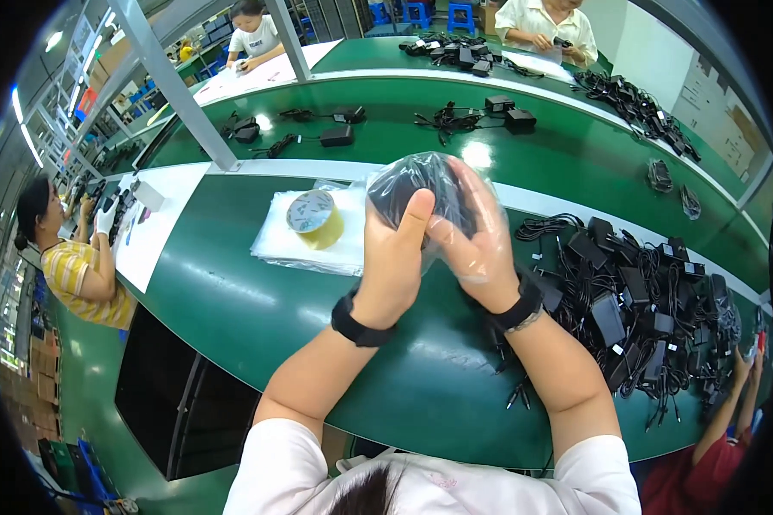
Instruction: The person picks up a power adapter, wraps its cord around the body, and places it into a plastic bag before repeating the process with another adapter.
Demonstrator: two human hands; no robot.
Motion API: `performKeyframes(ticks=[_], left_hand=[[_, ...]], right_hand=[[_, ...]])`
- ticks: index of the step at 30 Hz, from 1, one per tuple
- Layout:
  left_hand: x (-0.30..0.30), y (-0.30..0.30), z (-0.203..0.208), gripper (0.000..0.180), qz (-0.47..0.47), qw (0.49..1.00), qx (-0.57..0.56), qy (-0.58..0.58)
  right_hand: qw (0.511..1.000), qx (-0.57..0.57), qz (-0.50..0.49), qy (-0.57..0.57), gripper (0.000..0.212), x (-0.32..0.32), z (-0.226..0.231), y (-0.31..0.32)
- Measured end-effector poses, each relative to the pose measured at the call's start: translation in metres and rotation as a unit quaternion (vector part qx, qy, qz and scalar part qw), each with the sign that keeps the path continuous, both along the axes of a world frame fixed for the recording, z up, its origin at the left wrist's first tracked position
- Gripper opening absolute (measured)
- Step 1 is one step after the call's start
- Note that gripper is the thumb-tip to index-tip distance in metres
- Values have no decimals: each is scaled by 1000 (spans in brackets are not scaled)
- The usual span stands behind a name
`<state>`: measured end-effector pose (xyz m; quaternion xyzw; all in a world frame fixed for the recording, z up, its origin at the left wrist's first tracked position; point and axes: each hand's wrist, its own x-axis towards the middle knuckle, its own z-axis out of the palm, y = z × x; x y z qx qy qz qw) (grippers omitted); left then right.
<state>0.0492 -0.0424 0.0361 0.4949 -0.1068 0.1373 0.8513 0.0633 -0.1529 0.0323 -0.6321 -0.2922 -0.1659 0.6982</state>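
Above the green workbench, a clear plastic bag (428, 173) with a black item inside, apparently a power adapter with its cord, is held up between both palms. My left hand (395, 253) is closed on its left side, the thumb pressed against the front. My right hand (483, 245) grips the other side, partly covered by the shiny film. Left of the hands, a roll of yellowish packing tape (319, 225) rests on a stack of flat clear bags (272, 242). To the right of my right wrist spreads a big heap of black power adapters (608, 318) with bundled cords.
A green conveyor (378, 137) beyond the bench carries several adapters and two bagged ones (660, 175). Grey frame posts (176, 94) rise at left. One person (77, 257) works at left, two across the line; another person's arms (730, 395) reach in at lower right.
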Motion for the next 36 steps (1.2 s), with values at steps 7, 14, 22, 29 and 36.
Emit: performKeyframes(ticks=[7,14,22,29,36], left_hand=[[1,1,-6,31,-62,995,-48,57],[6,19,-13,26,-244,943,-163,154],[11,27,-11,26,-165,961,-159,157],[12,40,7,21,-101,968,-209,89],[8,63,12,21,-131,963,-233,44]], right_hand=[[966,-200,-101,-128,55,19,-14,-10],[927,-256,-145,-231,46,24,-18,-13],[944,-270,44,-186,66,27,-9,-24],[987,-114,111,6,41,11,5,-31],[980,189,-55,22,10,37,31,-93]])
